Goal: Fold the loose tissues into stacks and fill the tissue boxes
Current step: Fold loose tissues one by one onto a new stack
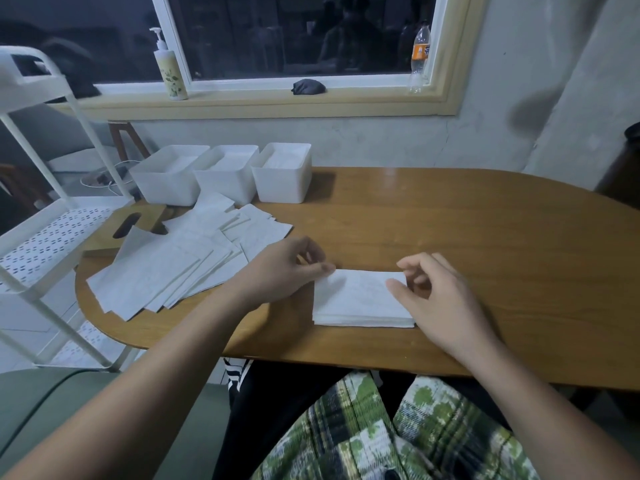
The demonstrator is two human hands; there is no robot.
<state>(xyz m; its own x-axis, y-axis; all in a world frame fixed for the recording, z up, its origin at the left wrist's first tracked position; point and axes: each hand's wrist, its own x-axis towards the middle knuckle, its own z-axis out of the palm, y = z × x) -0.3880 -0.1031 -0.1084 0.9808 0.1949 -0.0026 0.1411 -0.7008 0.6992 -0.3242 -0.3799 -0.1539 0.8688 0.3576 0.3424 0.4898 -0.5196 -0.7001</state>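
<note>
Plainly, the folding step is in hand: a squared stack point(360, 306) of folded tissues lies on the worktop point(485, 237) just in front of the person, its long axis running left to right across the body. The left hand point(287, 261) pinches the far left corner of the top tissue point(360, 285), its fingers point(325, 268) closed together on the edge. The right hand point(440, 296) mirrors it at the far right corner, thumb lying on the sheet and index finger curled against it. The loose tissues point(173, 268) are fanned out to the left, and the three open tissue boxes point(227, 174) stand beyond them at the far left. The left hand is therefore nearer both, so fetching the next sheet probably falls to it.
</note>
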